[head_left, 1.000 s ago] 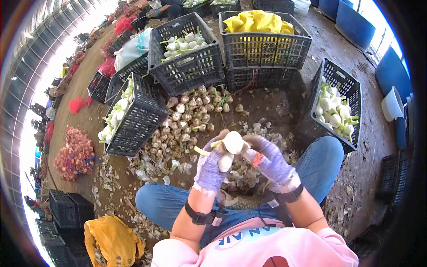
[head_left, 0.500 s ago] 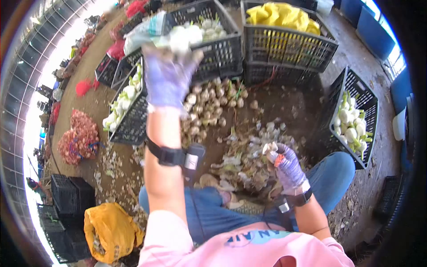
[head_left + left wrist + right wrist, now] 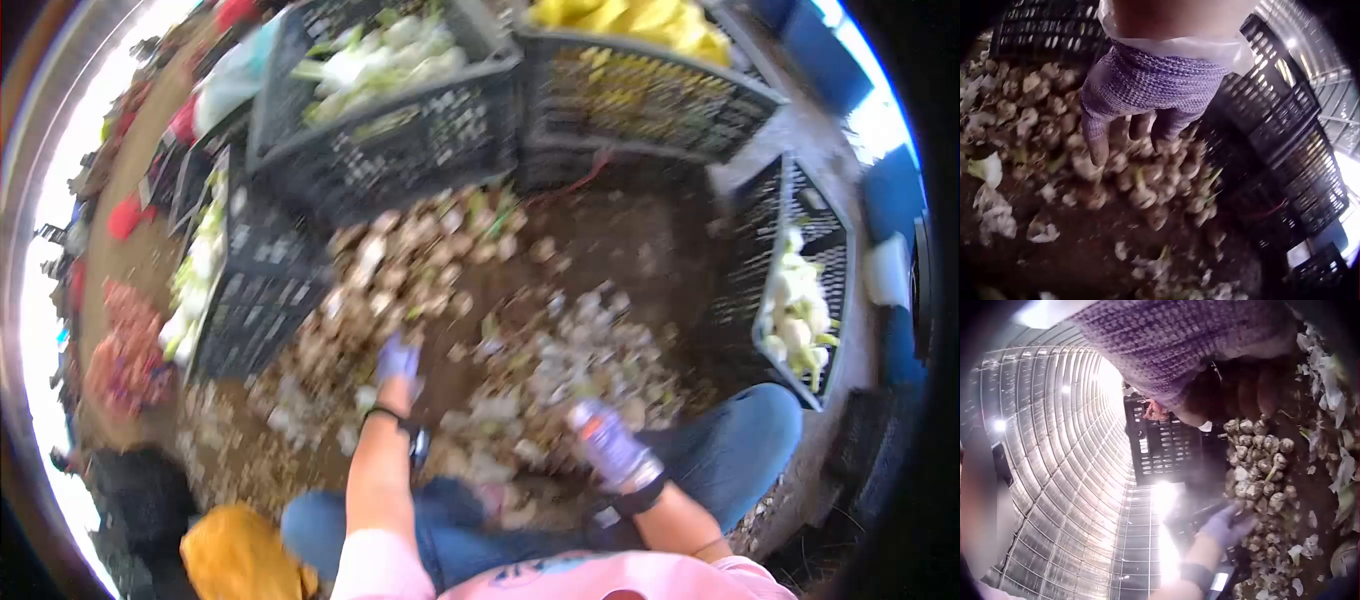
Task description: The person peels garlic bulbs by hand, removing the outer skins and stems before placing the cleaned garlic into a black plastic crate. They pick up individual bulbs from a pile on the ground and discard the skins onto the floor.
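Garlic bulbs [image 3: 1142, 195], unpeeled, lie heaped just ahead of our left hand [image 3: 1154, 87], whose fingers are parted and point down; we should pinch one cleanly. Whether our right hand [image 3: 610, 447], near loose skins [image 3: 590, 350], grips anything, we cannot tell.

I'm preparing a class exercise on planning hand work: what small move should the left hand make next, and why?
Probably the left hand should close round one of the brownish garlic bulbs: its fingers point down at that heap and appear to grip nothing, while a black crate ahead holds white bulbs.
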The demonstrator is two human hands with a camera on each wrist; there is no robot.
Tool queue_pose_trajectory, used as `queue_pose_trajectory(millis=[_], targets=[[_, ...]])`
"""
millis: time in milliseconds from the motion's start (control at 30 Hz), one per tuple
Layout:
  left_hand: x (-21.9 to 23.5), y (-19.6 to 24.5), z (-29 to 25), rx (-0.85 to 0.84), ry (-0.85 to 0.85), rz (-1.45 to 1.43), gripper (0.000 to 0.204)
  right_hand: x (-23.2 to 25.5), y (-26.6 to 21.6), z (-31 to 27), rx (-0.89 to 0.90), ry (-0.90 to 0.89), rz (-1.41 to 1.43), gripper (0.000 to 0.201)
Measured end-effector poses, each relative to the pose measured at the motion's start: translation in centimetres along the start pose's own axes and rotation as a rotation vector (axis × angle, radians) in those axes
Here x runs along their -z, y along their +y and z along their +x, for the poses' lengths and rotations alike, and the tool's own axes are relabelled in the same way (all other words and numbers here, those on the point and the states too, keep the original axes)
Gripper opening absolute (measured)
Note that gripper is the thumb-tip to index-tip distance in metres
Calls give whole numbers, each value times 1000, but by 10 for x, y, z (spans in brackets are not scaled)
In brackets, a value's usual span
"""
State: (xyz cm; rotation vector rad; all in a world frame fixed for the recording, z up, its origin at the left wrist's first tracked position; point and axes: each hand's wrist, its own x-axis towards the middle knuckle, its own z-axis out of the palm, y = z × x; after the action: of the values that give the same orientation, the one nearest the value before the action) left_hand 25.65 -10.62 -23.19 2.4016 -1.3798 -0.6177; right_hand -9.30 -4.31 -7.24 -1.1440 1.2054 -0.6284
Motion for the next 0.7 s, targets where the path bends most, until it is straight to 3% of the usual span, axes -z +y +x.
queue_pose_trajectory(millis=[33,67,100,133,167,200,233,267,300,367,433,500,567,600,633,700], targets=[[6,6,-16,-420,74,130,35,-1,40,7,229,-43,-620,10],[38,81,-24,169,-17,-75,28,-2,5,7,52,3,-217,11],[2,49,-10,84,-22,-84,28,-8,16,5,-49,78,105,19],[-16,40,0,270,-151,-397,25,-13,15,5,-21,190,67,32],[-18,46,4,298,-334,-419,23,-14,51,17,-29,78,-89,47],[3,80,-10,169,-365,-273,19,-9,38,20,36,49,-1,51],[-23,63,-1,-22,-373,-126,19,-10,26,17,97,5,91,55],[9,98,-18,-126,-455,-165,20,-14,19,15,-121,-5,239,53],[40,138,-41,-231,-537,-199,22,-17,12,12,-100,-8,240,53],[51,162,-58,-409,-654,-350,24,-18,-8,3,185,105,232,52],[104,206,-101,-521,-646,-248,24,-15,-24,-12,167,51,245,53],[135,228,-141,-431,-561,-331,20,-14,-22,-18,252,-12,609,54],[135,223,-171,-483,-514,-844,29,-11,-40,-38,322,-10,629,51],[132,220,-181,-603,-525,-914,43,-10,-53,-50,264,-34,787,51],[148,227,-203,-479,-697,-1065,50,-8,-62,-61,194,-64,944,50],[143,225,-221,-688,-479,-862,57,-3,-66,-75,154,-148,966,57]])
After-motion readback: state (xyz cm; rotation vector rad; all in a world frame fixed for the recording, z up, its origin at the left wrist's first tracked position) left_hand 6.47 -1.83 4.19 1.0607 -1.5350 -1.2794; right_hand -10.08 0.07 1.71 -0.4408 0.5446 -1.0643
